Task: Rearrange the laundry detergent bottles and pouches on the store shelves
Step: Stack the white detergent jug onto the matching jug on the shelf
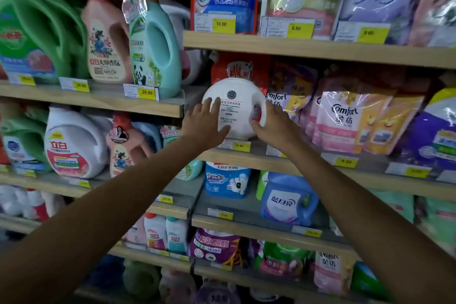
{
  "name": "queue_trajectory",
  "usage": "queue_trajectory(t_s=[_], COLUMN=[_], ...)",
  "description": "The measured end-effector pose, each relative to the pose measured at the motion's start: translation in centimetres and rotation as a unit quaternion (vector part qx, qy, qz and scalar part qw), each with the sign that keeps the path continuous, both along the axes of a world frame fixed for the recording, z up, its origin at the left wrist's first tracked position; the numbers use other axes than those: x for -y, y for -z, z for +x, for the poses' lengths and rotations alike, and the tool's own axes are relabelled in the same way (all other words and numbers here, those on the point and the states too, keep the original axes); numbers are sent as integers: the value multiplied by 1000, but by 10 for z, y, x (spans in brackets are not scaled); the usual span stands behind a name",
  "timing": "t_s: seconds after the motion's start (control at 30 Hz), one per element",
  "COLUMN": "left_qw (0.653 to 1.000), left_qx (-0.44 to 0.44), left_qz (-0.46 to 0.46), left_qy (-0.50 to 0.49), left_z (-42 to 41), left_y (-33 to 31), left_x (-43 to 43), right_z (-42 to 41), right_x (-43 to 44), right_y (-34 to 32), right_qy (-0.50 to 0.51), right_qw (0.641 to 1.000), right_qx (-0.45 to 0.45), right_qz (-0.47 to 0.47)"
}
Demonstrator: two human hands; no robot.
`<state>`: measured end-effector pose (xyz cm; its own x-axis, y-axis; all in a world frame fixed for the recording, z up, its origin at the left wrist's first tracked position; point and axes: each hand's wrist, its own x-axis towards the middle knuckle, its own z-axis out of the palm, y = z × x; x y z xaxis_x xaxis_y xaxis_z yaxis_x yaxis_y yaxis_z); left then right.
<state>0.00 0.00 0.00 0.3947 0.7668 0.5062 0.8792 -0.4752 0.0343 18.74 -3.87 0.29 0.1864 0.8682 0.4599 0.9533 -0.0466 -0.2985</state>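
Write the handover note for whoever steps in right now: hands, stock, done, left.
Left hand: fingers straight, pressed on the front of the white round tub.
Right hand: curled round the tub's right side.
Tub: front of the shelf, over the 14.90 tag, red pouch behind, Comfort pouches to its right.
Done: unclear; the tub may be coming or going.
Left: settle it, then sort remaining stock.

The round tub is showing white, with a red catch. The pouch behind it is showing red. The teal bottle is wearing a black-and-white panda print, the peach bottle a blue floral figure. The jugs are glowing green. Yellow price tags are dotting pale wood shelf edges, and the Comfort pouches are showing pink, white and orange
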Motion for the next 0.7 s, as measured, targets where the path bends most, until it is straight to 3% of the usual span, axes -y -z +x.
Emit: queue_trajectory(t_s=[0.17,0.47,0.6,0.7], left_qw=[962,865,790,778], left_qx=[236,420,497,501], left_qz=[-132,-238,-311,-318], left_qy=[35,140,180,205], left_z=[10,17,12,9], left_y=[6,21,23,22], left_x=[-45,-106,-114,-112], right_z=[2,16,16,13], right_x=[-45,-101,-100,-95], right_y=[2,20,27,27], right_qy=[-13,-51,-67,-64], right_qw=[981,939,900,883], right_qx=[-194,-338,-431,-464], right_qz=[14,40,-4,-23])
